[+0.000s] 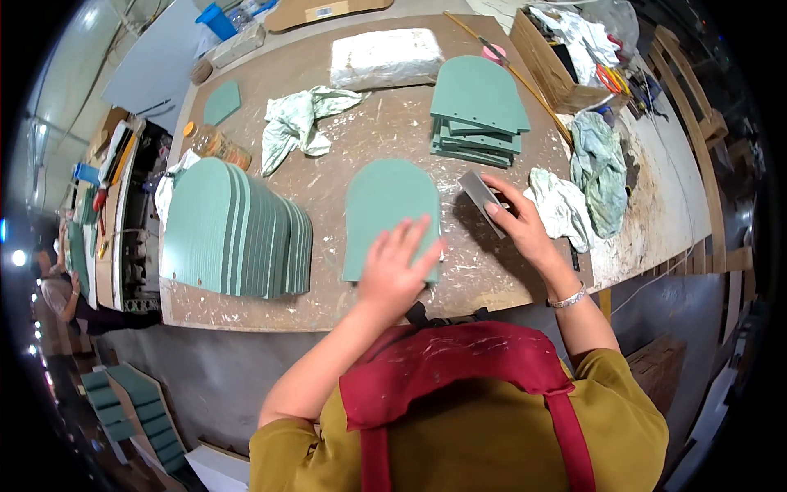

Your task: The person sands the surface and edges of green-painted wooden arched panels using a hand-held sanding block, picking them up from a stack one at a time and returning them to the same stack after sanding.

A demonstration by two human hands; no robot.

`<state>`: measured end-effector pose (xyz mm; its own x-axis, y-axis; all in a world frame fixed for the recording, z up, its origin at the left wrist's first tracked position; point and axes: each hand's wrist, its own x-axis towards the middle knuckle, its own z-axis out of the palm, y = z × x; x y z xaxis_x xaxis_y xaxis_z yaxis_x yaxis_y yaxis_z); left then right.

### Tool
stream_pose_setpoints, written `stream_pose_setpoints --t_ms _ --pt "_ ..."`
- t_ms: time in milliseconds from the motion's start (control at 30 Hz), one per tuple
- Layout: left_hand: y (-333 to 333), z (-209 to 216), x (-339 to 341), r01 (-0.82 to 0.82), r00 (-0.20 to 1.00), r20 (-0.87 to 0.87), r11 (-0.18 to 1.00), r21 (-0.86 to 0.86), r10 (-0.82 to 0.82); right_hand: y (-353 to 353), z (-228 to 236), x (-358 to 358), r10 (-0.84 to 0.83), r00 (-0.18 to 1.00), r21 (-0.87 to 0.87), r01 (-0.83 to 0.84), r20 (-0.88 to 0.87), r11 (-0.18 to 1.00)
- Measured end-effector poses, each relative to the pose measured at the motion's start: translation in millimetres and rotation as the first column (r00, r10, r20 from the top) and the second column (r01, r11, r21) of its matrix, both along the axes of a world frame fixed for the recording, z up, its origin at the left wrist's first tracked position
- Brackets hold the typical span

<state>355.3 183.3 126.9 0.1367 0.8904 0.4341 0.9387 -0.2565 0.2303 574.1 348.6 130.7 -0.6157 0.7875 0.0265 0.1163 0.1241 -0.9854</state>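
Note:
A green round-topped panel [392, 197] lies flat on the worktable in front of me. My left hand [398, 264] is over its lower right part with the fingers spread, slightly blurred; whether it presses on the surface I cannot tell. Just right of the panel, my right hand [521, 223] grips a grey sanding block [482, 201], tilted and held above the table. At the left, a row of similar green panels [209, 230] leans together on edge. A flat pile of green panels [478, 102] with small holes lies at the back right.
Around the brown worktable [328, 316] are a white wrapped bundle [385, 57], a stained rag [297, 123], a jar [217, 146] on its side and crumpled cloths [597, 176]. A cardboard box [557, 70] holds rags and scissors. A thin stick [533, 92] lies beside it. Another person [61, 287] is far left.

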Motion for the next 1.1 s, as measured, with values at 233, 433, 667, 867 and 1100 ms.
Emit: stream_pose_setpoints --t_ms 233,433,667,867,1100 --pt "35 31 -37 -0.435 -0.130 0.986 0.888 -0.149 0.101 -13 -18 -7 -0.137 0.984 -0.159 0.118 -0.110 0.980" --pt "-18 -27 -61 -0.569 0.568 0.589 0.791 -0.223 0.575 -17 -27 -26 -0.078 0.995 -0.221 0.064 -0.057 0.973" --pt "51 4 -44 -0.367 0.930 -0.046 0.916 -0.160 0.364 -42 -12 -3 -0.018 0.978 0.495 -0.090 0.209 0.864" --pt "74 -18 -44 -0.368 0.927 -0.068 0.863 -0.345 0.368 -47 -27 -27 -0.066 0.942 0.664 -0.182 0.330 0.726" --pt "70 -23 -52 -0.404 0.905 -0.019 0.846 -0.348 0.425 -33 -8 -39 -0.157 0.891 0.586 -0.140 0.427 0.798"
